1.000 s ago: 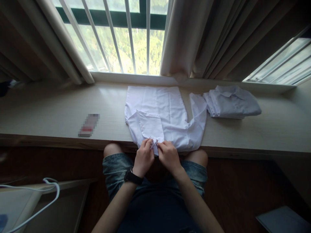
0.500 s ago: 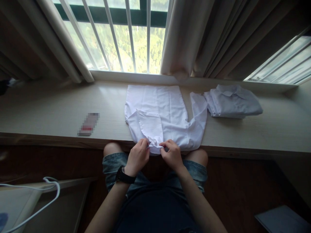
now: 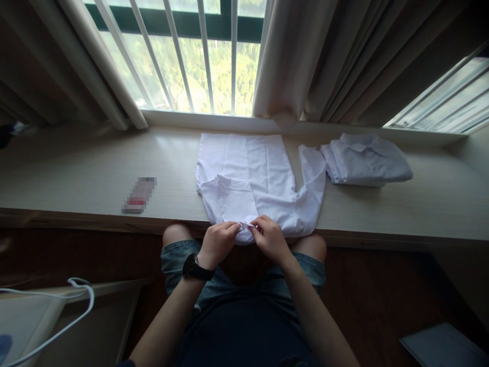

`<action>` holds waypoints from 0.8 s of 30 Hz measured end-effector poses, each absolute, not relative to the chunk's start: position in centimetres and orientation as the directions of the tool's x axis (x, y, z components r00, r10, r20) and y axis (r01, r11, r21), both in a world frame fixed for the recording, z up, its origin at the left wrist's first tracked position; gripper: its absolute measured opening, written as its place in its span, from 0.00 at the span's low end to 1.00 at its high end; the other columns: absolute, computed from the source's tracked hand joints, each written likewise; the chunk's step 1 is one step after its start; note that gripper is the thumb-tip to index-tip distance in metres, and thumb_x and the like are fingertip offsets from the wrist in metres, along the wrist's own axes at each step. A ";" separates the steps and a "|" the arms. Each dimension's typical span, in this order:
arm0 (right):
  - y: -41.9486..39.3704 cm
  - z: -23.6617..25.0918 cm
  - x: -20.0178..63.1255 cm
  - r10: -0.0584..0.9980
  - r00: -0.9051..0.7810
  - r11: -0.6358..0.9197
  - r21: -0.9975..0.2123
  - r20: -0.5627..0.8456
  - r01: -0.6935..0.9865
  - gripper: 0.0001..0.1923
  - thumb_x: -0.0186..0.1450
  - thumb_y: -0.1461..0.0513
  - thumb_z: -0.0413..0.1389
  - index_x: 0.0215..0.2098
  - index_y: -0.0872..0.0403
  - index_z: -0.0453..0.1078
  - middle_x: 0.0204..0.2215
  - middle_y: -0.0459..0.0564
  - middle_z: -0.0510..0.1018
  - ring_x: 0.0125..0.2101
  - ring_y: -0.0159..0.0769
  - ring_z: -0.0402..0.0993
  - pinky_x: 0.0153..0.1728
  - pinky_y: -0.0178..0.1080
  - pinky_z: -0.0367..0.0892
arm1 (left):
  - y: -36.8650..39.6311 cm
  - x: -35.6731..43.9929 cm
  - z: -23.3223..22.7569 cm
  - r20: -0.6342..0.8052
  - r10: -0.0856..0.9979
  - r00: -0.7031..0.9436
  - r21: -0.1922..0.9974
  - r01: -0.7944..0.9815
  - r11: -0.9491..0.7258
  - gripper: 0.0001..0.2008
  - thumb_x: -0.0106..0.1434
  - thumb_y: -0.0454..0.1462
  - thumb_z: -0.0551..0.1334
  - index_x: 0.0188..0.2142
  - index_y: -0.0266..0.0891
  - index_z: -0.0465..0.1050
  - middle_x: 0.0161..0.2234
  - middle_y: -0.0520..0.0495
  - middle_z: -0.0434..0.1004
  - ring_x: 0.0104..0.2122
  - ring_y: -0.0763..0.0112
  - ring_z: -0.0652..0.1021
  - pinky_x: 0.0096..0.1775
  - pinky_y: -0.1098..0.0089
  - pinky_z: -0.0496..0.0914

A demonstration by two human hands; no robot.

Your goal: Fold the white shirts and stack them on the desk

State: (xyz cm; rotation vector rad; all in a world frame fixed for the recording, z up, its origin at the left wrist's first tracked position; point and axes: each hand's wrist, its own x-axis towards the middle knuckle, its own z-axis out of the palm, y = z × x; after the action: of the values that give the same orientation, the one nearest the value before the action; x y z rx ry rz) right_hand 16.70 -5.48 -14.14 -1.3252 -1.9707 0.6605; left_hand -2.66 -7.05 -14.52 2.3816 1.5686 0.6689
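Note:
A white shirt [image 3: 260, 173] lies spread on the pale wooden ledge [image 3: 76, 173] below the window, its near edge hanging over the front. My left hand [image 3: 218, 243], with a black watch on the wrist, pinches that near edge of the shirt. My right hand [image 3: 269, 237] pinches the same bit of cloth right beside it, fingertips almost touching. One sleeve is folded across the shirt's left side.
A folded white shirt [image 3: 364, 160] sits on the ledge to the right. A small blurred flat object [image 3: 139, 195] lies to the left. Curtains [image 3: 305, 61] hang behind. A white cable [image 3: 72, 311] and a board are at lower left.
Both hands shifted slightly along the shirt's near edge and drew closer together; the cloth at the edge has been smoothed a little. The shirt itself stays in place.

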 end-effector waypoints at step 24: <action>-8.4 -16.3 16.4 0.728 -0.228 0.645 -0.534 0.647 0.547 0.18 0.65 0.73 0.51 0.49 0.53 0.72 0.47 0.54 0.80 0.48 0.39 0.77 0.50 0.43 0.75 | -8.8 -2.2 -15.2 0.692 0.644 0.327 0.238 0.739 -0.630 0.11 0.68 0.30 0.60 0.49 0.39 0.73 0.52 0.39 0.78 0.49 0.61 0.79 0.48 0.62 0.74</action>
State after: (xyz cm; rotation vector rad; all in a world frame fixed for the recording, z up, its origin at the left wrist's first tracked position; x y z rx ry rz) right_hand 16.40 -8.35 -16.26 -1.0056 -1.9081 0.2383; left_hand -2.15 -8.84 -15.19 2.6541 1.3911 1.2887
